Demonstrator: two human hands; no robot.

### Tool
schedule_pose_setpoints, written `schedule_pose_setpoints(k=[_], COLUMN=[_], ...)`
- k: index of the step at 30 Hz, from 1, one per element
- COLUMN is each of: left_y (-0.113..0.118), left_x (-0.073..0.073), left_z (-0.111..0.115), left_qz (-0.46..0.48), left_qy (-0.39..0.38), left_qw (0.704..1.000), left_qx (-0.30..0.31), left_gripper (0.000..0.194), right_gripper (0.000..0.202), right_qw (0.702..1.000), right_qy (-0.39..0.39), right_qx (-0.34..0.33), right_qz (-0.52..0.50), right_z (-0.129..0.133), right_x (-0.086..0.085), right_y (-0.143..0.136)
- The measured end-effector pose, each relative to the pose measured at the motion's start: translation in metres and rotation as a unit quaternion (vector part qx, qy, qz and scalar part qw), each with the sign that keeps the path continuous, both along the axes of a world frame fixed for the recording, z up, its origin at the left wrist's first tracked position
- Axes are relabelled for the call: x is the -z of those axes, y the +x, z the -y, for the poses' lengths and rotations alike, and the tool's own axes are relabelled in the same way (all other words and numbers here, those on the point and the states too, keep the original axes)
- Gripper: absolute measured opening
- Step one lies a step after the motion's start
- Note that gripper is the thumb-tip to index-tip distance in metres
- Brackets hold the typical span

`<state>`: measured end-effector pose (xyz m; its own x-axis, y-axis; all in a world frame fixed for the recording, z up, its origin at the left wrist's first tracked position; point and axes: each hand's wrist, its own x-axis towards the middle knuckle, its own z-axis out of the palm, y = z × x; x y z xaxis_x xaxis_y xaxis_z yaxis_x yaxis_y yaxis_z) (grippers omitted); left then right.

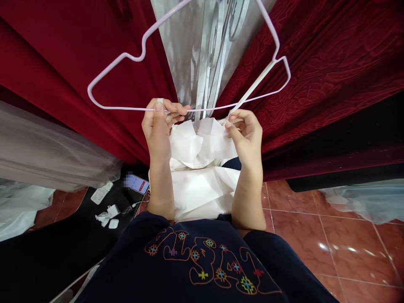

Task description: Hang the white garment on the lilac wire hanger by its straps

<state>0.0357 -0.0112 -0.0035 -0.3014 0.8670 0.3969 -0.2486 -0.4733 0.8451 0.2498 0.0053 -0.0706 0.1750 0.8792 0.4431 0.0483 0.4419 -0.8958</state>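
Note:
A pale pink hanger [116, 108] stands in front of me, its top cut off by the upper edge of the picture. My left hand [160, 122] is closed around its lower bar, thumb in front of the bar. From the right notch of the hanger a thin white strap [255, 85] runs tautly down to my right hand [243, 131], which pinches it between thumb and fingers. Below and between both hands, a white garment [205, 189] of sheer, layered fabric lies gathered on my lap.
Red curtain-like cloth [63, 54] hangs on the left, with patterned red fabric [331, 63] on the right. White metalwork [214, 50] rises behind the hanger. A lit phone [138, 184] and a white charger [112, 210] rest on a black surface [63, 248]. Red tiles [299, 227] cover the floor.

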Motion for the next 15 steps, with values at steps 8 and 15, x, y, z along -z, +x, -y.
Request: schedule_pose_setpoints(k=[8, 15], left_y=[-0.003, -0.004], left_x=[-0.005, -0.003], left_z=[0.004, -0.001], left_qz=[-0.007, 0.003], left_qy=[-0.02, -0.016], left_qw=[1.0, 1.0], left_qx=[-0.006, -0.009], left_gripper=[0.043, 0.049], right_gripper=[0.019, 0.051], right_qw=[0.997, 0.999], right_qy=[-0.025, 0.022], right_qx=[-0.048, -0.015], right_qz=[-0.05, 0.019], right_z=[0.026, 0.028], right_x=[-0.063, -0.11], right_y=[0.03, 0.068])
